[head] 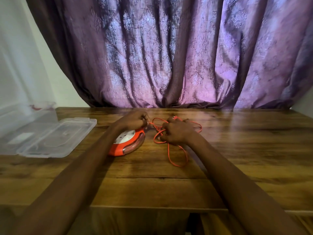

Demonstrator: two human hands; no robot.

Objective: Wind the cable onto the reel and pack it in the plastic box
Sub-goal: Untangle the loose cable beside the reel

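With both hands' grips, left hand [135, 119] and right hand [176, 132], pinching the cable [177, 156], its loose loops at centre frame could knot while winding onto the reel [128, 143].

reel [126, 144] orange-white | cable [177, 155] orange | curtain [169, 53] purple damask | table [237, 150] brown woodgrain

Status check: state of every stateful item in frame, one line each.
cable: mostly unwound, loose loops on table
reel: flat on table, partly wound
plastic box: open, holds no reel
lid: off, beside box
left hand: pinches cable
right hand: grips cable
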